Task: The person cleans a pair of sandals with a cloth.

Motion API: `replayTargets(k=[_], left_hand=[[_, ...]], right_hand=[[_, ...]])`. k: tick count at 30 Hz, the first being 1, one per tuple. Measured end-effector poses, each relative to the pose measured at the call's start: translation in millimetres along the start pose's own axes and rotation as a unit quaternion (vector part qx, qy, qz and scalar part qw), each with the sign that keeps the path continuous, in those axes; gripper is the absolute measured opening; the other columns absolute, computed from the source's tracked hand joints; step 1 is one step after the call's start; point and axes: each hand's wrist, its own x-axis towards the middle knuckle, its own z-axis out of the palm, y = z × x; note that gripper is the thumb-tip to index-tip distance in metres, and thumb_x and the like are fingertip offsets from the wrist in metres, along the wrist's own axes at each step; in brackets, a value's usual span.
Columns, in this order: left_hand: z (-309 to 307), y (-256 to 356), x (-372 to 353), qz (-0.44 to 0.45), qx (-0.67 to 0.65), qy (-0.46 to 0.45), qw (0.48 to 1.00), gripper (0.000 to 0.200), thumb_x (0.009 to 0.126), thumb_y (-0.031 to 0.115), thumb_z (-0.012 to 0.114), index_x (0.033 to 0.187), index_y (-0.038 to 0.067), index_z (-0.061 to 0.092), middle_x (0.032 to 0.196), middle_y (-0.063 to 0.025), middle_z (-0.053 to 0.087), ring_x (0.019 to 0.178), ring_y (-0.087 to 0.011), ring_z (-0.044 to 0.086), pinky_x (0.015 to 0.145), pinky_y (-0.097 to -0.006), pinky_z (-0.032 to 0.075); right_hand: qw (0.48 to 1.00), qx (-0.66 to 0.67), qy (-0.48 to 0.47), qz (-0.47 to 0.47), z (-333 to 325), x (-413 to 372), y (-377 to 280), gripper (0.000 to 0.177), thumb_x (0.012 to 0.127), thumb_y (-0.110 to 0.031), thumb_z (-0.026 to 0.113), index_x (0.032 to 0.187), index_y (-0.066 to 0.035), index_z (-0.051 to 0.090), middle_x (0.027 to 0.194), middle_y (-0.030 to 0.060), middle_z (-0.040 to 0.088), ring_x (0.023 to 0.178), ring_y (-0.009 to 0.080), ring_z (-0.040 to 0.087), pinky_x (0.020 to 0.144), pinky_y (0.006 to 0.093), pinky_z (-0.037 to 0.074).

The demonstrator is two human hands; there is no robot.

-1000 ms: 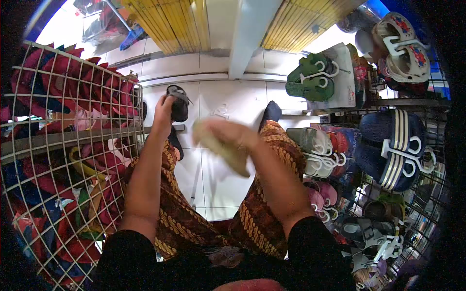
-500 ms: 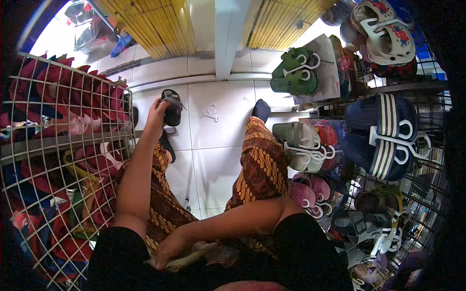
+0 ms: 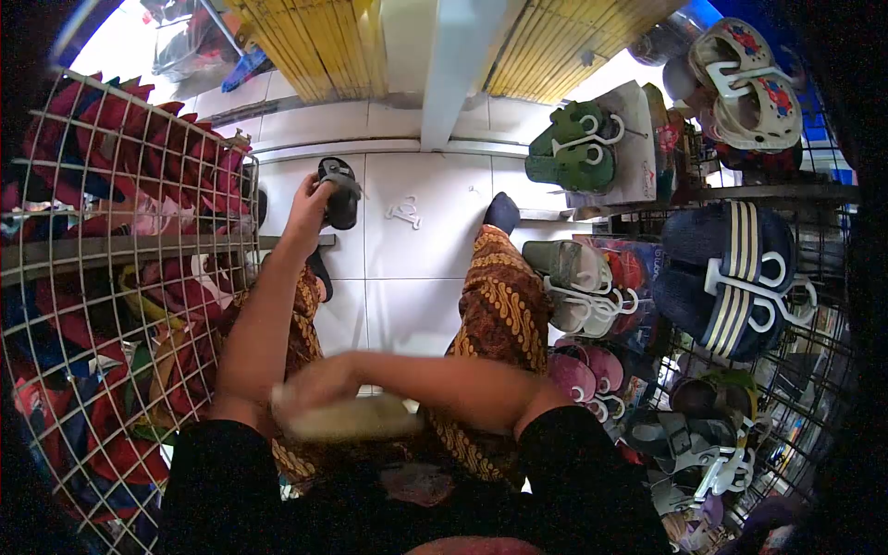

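Note:
My left hand (image 3: 310, 217) is stretched forward, its fingers closed on a black sandal (image 3: 340, 194) with a greyish strap, held above the tiles. Across my lap, my right hand (image 3: 314, 388) is smeared by motion and closed around a pale beige cloth (image 3: 356, 419). The cloth hangs over the patterned brown trousers and is blurred too. A white plastic shoe hanger (image 3: 404, 212) lies on the floor to the right of the sandal.
At left a wire rack (image 3: 139, 236) holds many red and dark items. To the right hang green sandals (image 3: 572, 148), navy striped slides (image 3: 726, 277) and cream clogs (image 3: 754, 88) on hangers. Ahead stands a whitish post (image 3: 462, 79) beside yellow slatted panels (image 3: 319, 51).
My right hand has lifted the cloth up and forward from my lap. The sandal in my left hand has shifted slightly right, and its view has turned a little.

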Motion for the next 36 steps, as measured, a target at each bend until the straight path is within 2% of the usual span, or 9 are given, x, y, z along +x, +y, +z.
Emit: replayTargets(k=[5,6,8,11,14,20,29,32,36], left_hand=[[-6.9,-17.3,13.0,-0.012,0.087,0.079,0.993,0.053,0.082,0.032,0.077,0.121,0.005,0.052,0.098,-0.0083,0.064,0.077,-0.0172,0.064,0.066,-0.0297,0.053],[-24.9,-40.1,35.5,0.071,0.111,0.049,0.99,0.053,0.081,0.027,0.08,0.12,0.003,0.053,0.096,-0.0097,0.065,0.078,-0.0171,0.064,0.066,-0.0312,0.054],[-7.6,-28.9,12.2,0.035,-0.021,0.038,0.998,0.055,0.081,0.023,0.079,0.125,0.008,0.05,0.099,-0.0066,0.065,0.082,-0.0165,0.065,0.067,-0.0307,0.054],[3.6,-15.2,1.1,-0.057,-0.034,0.067,0.996,0.065,0.082,0.023,0.079,0.134,0.013,0.04,0.113,-0.0062,0.062,0.098,-0.0163,0.062,0.073,-0.0309,0.052],[6.8,-13.7,-0.4,-0.028,-0.07,0.07,0.995,0.068,0.082,0.02,0.079,0.136,0.014,0.038,0.114,-0.0063,0.062,0.1,-0.0173,0.062,0.08,-0.0343,0.052],[13.7,-13.9,-1.7,0.074,-0.059,0.046,0.994,0.08,0.076,0.011,0.084,0.138,0.006,0.034,0.115,-0.0095,0.06,0.102,-0.0186,0.061,0.088,-0.0309,0.049],[15.9,-12.0,0.8,0.033,-0.18,0.103,0.978,0.051,0.086,0.023,0.078,0.121,0.008,0.043,0.096,-0.0035,0.062,0.084,-0.0106,0.06,0.076,-0.0238,0.05],[11.5,-23.9,7.0,0.117,-0.117,0.108,0.98,0.037,0.09,0.023,0.074,0.111,0.009,0.047,0.089,-0.0017,0.061,0.078,-0.008,0.058,0.068,-0.0221,0.048],[13.7,-22.4,7.0,0.181,-0.08,0.14,0.97,0.037,0.089,0.023,0.076,0.108,0.007,0.049,0.091,-0.002,0.062,0.079,-0.0086,0.057,0.069,-0.0225,0.048]], right_hand=[[0.946,0.139,0.285,-0.064,-90.1,-94.1,-53.3,0.047,0.096,-0.044,0.06,0.124,-0.006,0.059,0.107,0.0049,0.066,0.092,0.0161,0.066,0.077,0.0328,0.055],[0.92,0.193,0.336,-0.065,-103.4,-113.9,-59.6,0.046,0.095,-0.038,0.064,0.125,-0.004,0.057,0.107,0.0055,0.066,0.095,0.0157,0.066,0.079,0.0309,0.055],[0.894,0.144,0.397,-0.151,-117.4,-139.8,-54.9,0.041,0.091,-0.026,0.071,0.123,-0.004,0.057,0.109,0.006,0.066,0.093,0.0137,0.065,0.08,0.0296,0.054],[0.822,-0.114,0.556,-0.05,-135.9,-151.8,-43.2,0.04,0.088,-0.02,0.072,0.123,-0.005,0.058,0.105,0.0057,0.067,0.091,0.0142,0.065,0.078,0.0306,0.052],[0.778,-0.108,0.619,-0.01,-165.8,-137.6,-8.8,0.037,0.084,-0.02,0.072,0.116,-0.004,0.063,0.097,0.0069,0.069,0.085,0.0165,0.065,0.076,0.0319,0.052],[0.692,-0.139,0.694,0.142,-180.0,-126.5,1.4,0.044,0.076,-0.037,0.075,0.108,-0.006,0.068,0.103,0.019,0.07,0.094,0.032,0.069,0.084,0.0398,0.053],[0.68,-0.121,0.723,0.001,-161.0,-121.0,-10.9,0.048,0.078,-0.041,0.07,0.111,-0.006,0.066,0.102,0.0191,0.07,0.096,0.0347,0.068,0.086,0.0408,0.052],[0.621,-0.177,0.761,0.068,-163.2,-113.7,-5.6,0.047,0.079,-0.037,0.07,0.11,-0.003,0.065,0.102,0.0203,0.07,0.097,0.0354,0.068,0.085,0.0413,0.052],[0.648,-0.128,0.745,0.092,-170.9,-115.3,1.1,0.049,0.079,-0.039,0.07,0.107,0.001,0.065,0.1,0.0228,0.07,0.097,0.0377,0.068,0.085,0.0432,0.052]])
